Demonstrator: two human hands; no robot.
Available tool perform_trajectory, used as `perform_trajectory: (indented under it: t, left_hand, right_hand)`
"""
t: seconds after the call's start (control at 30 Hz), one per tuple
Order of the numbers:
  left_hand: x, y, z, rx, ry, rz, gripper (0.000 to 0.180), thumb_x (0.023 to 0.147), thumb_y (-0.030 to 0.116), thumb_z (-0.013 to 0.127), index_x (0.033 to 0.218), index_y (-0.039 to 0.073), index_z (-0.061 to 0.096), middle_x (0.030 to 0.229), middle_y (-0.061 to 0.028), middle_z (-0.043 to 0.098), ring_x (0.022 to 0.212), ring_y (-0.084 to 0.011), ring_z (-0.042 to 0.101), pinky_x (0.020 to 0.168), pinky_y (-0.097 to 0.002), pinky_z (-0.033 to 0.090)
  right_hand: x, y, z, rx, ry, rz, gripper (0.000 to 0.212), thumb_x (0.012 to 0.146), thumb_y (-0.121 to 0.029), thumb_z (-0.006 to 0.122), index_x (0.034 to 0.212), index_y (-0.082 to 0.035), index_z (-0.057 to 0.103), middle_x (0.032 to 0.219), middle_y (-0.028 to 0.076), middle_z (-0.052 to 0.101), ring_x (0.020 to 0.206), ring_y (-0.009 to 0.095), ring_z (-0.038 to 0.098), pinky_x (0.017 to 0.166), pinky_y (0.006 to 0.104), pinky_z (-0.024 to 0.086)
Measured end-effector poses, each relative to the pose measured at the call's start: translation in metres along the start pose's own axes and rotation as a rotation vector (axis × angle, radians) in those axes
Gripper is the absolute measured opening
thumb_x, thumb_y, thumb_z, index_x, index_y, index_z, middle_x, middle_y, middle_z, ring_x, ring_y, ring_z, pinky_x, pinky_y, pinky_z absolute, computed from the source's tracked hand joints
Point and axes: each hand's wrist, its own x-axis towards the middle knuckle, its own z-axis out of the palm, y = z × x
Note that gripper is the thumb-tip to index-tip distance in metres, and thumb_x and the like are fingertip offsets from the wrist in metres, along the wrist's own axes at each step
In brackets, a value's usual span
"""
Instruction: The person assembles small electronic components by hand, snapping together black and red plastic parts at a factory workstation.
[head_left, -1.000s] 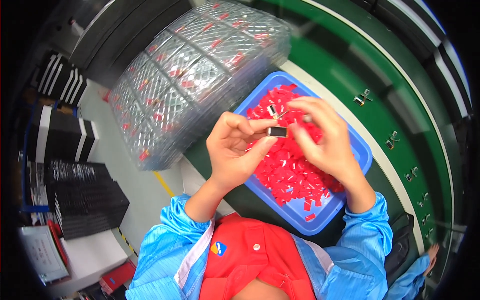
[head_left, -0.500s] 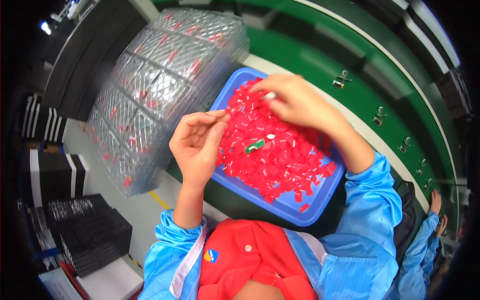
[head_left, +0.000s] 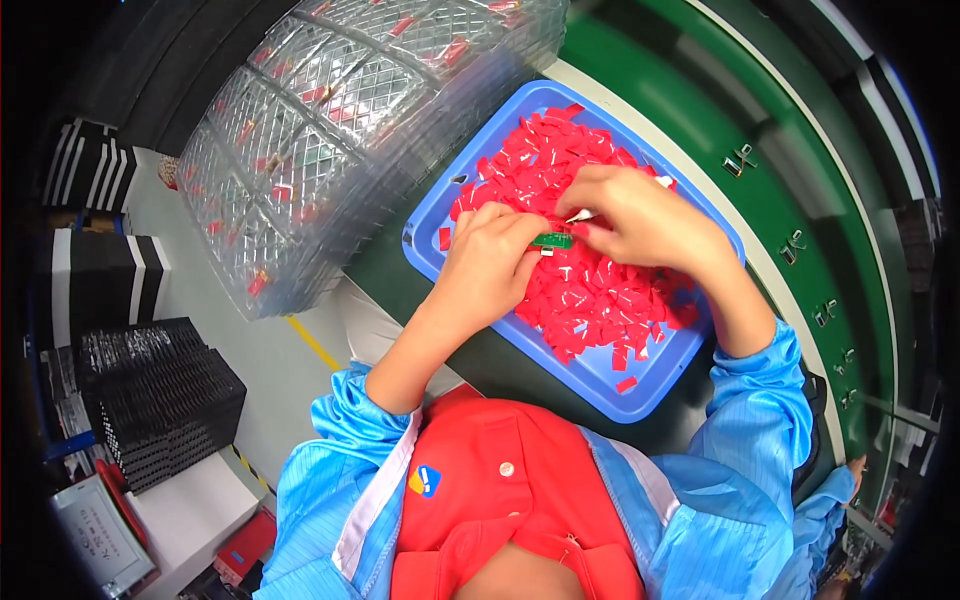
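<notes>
My left hand [head_left: 488, 262] is closed over the blue plastic tray [head_left: 622, 402], its thumb and fingertips pinching a small green circuit board [head_left: 552, 241]. Close beside the board is my right hand [head_left: 640, 222], with its fingers bent together around a slim white tool [head_left: 581, 215]. The tool's light tip points toward the board; most of its length is hidden in the hand, so its exact kind cannot be made out. Beneath both hands, a heap of small red strips [head_left: 570, 300] fills much of the tray.
Stacked clear plastic compartment trays [head_left: 340, 120] with small red pieces stand left of the blue tray. Beyond it runs a green belt [head_left: 680, 90] carrying several small electronic parts [head_left: 738, 160]. Black trays [head_left: 165, 390] are piled at lower left. A co-worker's blue sleeve [head_left: 825, 515] shows at lower right.
The green board, which lay on the red strips, is now in my left hand. My right hand has come back from the heap's far side to the board. The view has shifted slightly.
</notes>
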Motion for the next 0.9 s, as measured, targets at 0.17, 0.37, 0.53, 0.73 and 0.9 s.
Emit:
perform_trajectory:
  t: [0.17, 0.37, 0.53, 0.73, 0.9]
  left_hand:
    - [-0.007, -0.005, -0.005, -0.063, 0.122, -0.076, 0.022, 0.072, 0.0, 0.068, 0.092, 0.004, 0.062, 0.092, -0.0087, 0.066, 0.088, -0.0263, 0.061, 0.079, -0.035, 0.046]
    - [-0.011, -0.005, -0.02, -0.264, 0.297, -0.176, 0.015, 0.077, 0.0, 0.069, 0.092, 0.0, 0.065, 0.091, -0.0084, 0.068, 0.076, -0.0157, 0.065, 0.069, -0.0267, 0.049]
    - [0.001, 0.005, -0.018, -0.776, 0.222, -0.308, 0.03, 0.083, -0.002, 0.064, 0.112, -0.002, 0.058, 0.111, -0.0096, 0.061, 0.099, -0.0182, 0.06, 0.081, -0.028, 0.05]
    - [0.022, 0.016, -0.014, -1.47, 0.091, -0.167, 0.062, 0.081, 0.0, 0.064, 0.136, 0.0, 0.036, 0.133, -0.0173, 0.046, 0.122, -0.0288, 0.047, 0.099, -0.0385, 0.042]
    - [0.031, 0.024, -0.02, -1.522, 0.062, -0.11, 0.055, 0.082, -0.002, 0.061, 0.133, 0.0, 0.039, 0.127, -0.0154, 0.052, 0.115, -0.0234, 0.053, 0.096, -0.0365, 0.045]
  right_hand:
    - [-0.005, -0.011, 0.029, -0.208, 0.024, 0.014, 0.036, 0.067, -0.012, 0.07, 0.101, -0.002, 0.061, 0.092, 0.015, 0.054, 0.093, 0.032, 0.055, 0.077, 0.0429, 0.045]
    - [-0.003, -0.003, 0.003, 0.133, 0.188, 0.046, 0.026, 0.074, -0.013, 0.07, 0.095, -0.001, 0.062, 0.088, 0.013, 0.058, 0.084, 0.025, 0.058, 0.075, 0.0355, 0.046]
    - [-0.003, -0.002, -0.036, 0.514, 0.119, 0.239, 0.031, 0.08, -0.021, 0.071, 0.101, 0.0, 0.062, 0.088, 0.005, 0.063, 0.076, 0.009, 0.056, 0.067, 0.023, 0.044]
    - [-0.007, -0.017, -0.055, 0.823, 0.135, 0.242, 0.041, 0.082, -0.028, 0.067, 0.11, 0.0, 0.059, 0.091, 0.009, 0.067, 0.076, 0.01, 0.061, 0.06, 0.0227, 0.048]
    - [-0.011, -0.011, -0.051, 1.033, 0.121, 0.198, 0.045, 0.081, -0.031, 0.066, 0.111, 0.001, 0.057, 0.093, 0.012, 0.065, 0.066, 0.012, 0.06, 0.051, 0.0218, 0.049]
